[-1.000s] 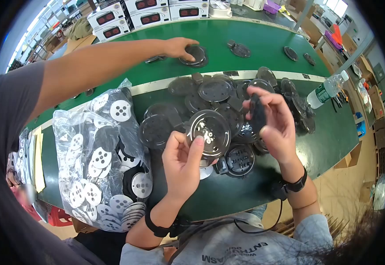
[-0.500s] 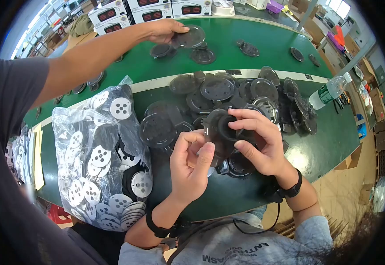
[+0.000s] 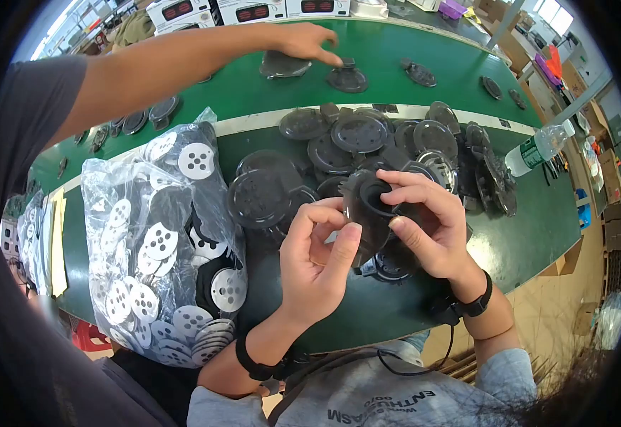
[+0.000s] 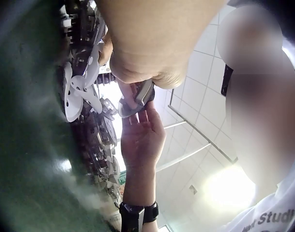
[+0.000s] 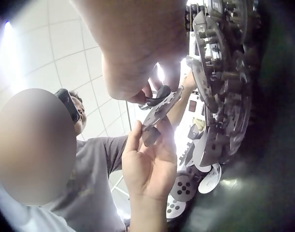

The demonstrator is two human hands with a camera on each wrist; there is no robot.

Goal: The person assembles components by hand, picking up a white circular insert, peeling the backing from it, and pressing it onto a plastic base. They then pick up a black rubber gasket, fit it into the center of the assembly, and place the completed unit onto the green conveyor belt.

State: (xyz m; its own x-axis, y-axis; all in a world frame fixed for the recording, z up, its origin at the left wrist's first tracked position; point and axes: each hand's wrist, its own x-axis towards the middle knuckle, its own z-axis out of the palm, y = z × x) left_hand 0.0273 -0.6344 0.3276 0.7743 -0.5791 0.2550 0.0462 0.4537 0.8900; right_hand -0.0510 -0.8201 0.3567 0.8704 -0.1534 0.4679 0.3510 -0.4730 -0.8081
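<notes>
Over the front table, my left hand (image 3: 317,267) grips a round, smoky see-through plastic cover (image 3: 356,226), its disc tilted on edge. Fingers and thumb of my right hand (image 3: 435,231) pinch a soft black ring (image 3: 374,196) against the cover's face. In the right wrist view the cover (image 5: 162,112) stands between both hands, a dark block sticking out beneath it near the left palm (image 5: 150,169). The left wrist view shows the right palm (image 4: 143,142) facing the cover's edge. Behind the hands lies a pile of similar dark covers (image 3: 257,201).
At left stands a clear plastic bag (image 3: 104,213) of white discs with holes. A water bottle (image 3: 538,148) is at the right. Another person's hand (image 3: 307,43) reaches across the rear green table (image 3: 239,89), where more covers lie. Boxes (image 3: 253,10) line the back.
My right hand brought the black ring from the right onto the cover, which my left hand turned on edge. The other person's hand set down a stack of covers and moved right.
</notes>
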